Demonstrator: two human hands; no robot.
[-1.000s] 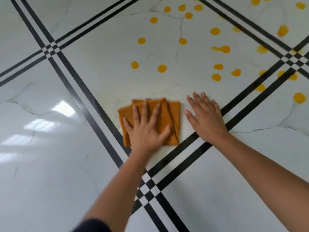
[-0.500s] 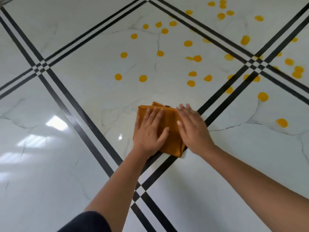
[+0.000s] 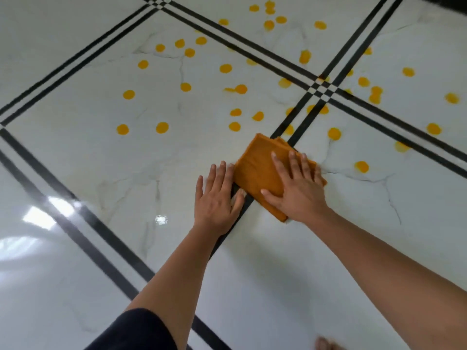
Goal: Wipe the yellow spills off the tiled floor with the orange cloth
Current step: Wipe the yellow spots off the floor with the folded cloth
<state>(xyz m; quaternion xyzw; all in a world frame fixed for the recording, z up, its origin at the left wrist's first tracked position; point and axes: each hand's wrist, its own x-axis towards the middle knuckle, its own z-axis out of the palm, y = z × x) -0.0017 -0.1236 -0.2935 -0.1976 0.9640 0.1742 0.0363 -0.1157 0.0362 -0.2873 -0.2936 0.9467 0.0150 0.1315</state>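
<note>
Across the whole view, a glossy white tiled floor (image 3: 75, 261) with grey marble veining, cut into large squares by paired black stripes (image 3: 106, 231) with small chequered crossings, and bright window glare (image 3: 40, 217) on the left. Reaching in from the bottom edge, two bare forearms: the left forearm (image 3: 171, 276) out of a dark sleeve (image 3: 136, 332), the right forearm (image 3: 394, 269) from the lower right corner. Near the middle, the orange cloth (image 3: 257, 170), folded into a thick layered pad, flat on the floor and set askew, straddling one pair of black stripes on the near side of a chequered crossing. Flat on the cloth's right half, the right hand (image 3: 299, 190): palm down, fingers straight and spread, thumb out along the near edge, pressing rather than gripping, nothing curled round the fabric. Just left of the cloth, the left hand (image 3: 217, 198): likewise palm down on bare tile, fingers straight and close together, fingertips right at the cloth's left edge (touching or only beside it, hard to tell), thumb over a black stripe, holding nothing. Beyond and to the right of the cloth, dozens of round yellow spills (image 3: 162, 127), scattered over several tiles and partly on the stripes, a few smeared, the nearest just past the cloth's far corner, another well off to its right. At the very bottom edge, blurred, a few bare toes (image 3: 326, 344).
</note>
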